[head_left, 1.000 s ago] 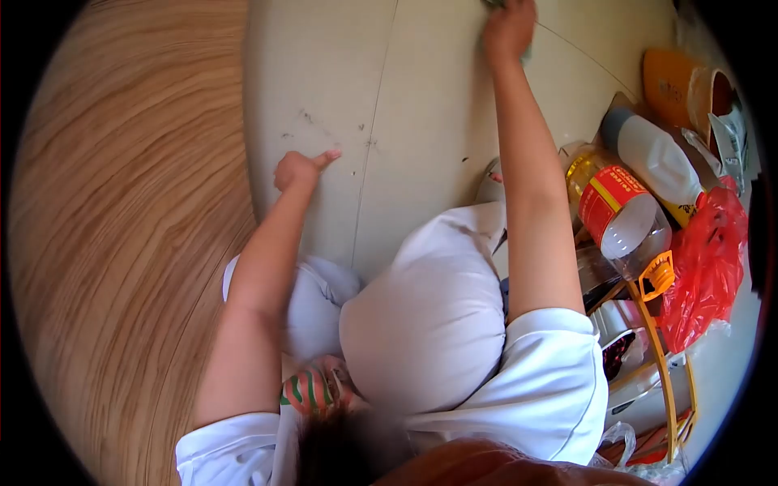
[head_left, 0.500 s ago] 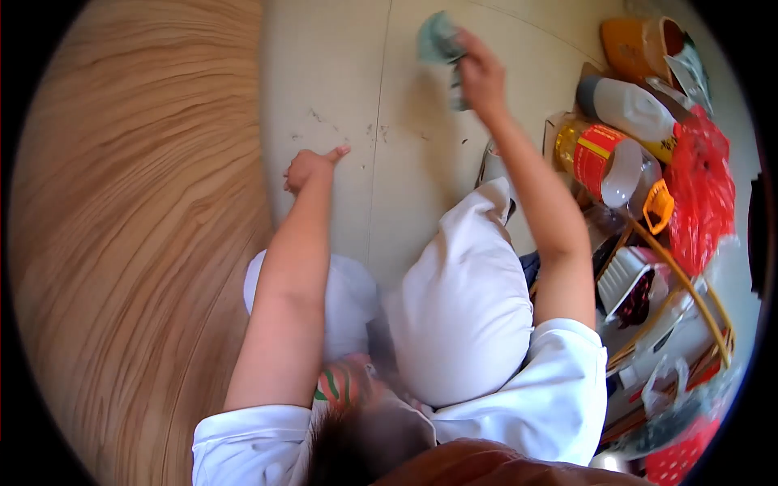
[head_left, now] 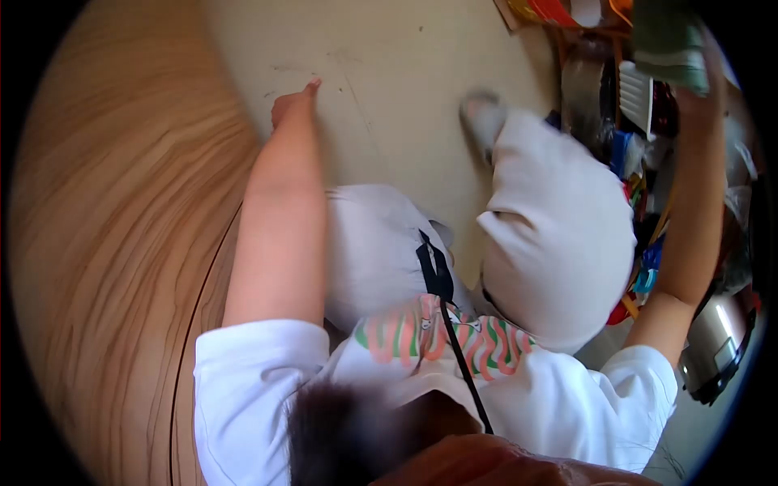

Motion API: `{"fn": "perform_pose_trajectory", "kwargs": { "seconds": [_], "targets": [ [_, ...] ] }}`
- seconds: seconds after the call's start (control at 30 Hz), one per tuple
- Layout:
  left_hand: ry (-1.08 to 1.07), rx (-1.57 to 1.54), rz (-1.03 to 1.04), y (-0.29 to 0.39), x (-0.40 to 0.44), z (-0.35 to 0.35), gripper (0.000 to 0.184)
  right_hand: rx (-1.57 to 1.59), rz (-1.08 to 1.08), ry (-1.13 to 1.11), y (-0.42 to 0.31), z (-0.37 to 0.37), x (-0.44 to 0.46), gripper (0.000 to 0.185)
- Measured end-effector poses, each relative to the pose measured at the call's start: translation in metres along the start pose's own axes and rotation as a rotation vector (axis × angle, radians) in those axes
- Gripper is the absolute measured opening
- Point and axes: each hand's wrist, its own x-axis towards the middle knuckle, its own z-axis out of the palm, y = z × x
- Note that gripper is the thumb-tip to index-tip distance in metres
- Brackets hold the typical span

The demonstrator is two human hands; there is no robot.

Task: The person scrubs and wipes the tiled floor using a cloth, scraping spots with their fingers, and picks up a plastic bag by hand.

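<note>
My right hand (head_left: 703,85) is raised at the upper right, closed on a green cloth (head_left: 668,49) that hangs in front of the shelf items; motion blurs its edges. On the pale tiled floor (head_left: 405,89) rests my left hand (head_left: 293,104), with the thumb stretched out and the other fingers partly hidden behind the wrist. Dark smudges lie on the tiles just above that hand. Nothing shows in the left hand.
A wood-grained panel (head_left: 138,219) fills the left side. At the right stands a rack with a white ridged container (head_left: 635,97), plastic packets and bottles. A shiny dark appliance (head_left: 717,344) is at the lower right. My shoe (head_left: 484,117) is on the floor.
My right hand has swung from the floor area at the top to the far right with the cloth. The view has shifted; my left hand remains on the floor.
</note>
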Motion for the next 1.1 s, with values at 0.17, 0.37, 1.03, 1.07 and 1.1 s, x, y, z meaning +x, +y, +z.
{"fn": "perform_pose_trajectory", "kwargs": {
  "seconds": [0.17, 0.37, 1.03, 1.07, 1.1],
  "targets": [
    [0.061, 0.1, 0.081, 0.003, 0.041, 0.015, 0.105, 0.155, 0.233, 0.336, 0.111, 0.087, -0.067, 0.022],
    [-0.13, 0.105, 0.03, 0.004, 0.048, 0.006, 0.112, -0.563, 0.107, 0.695, 0.362, 0.094, -0.119, 0.036],
    [0.033, 0.238, -0.087, 0.009, 0.033, 0.008, 0.118, -0.608, -0.385, 0.366, 0.406, 0.196, -0.026, 0.03],
    [0.025, 0.246, -0.093, 0.011, 0.034, 0.008, 0.117, -0.562, -0.5, 0.231, 0.399, 0.22, -0.044, 0.031],
    [0.019, 0.255, -0.099, 0.011, 0.038, 0.008, 0.116, -0.511, -0.613, 0.097, 0.389, 0.239, -0.064, 0.032]
  ]
}}
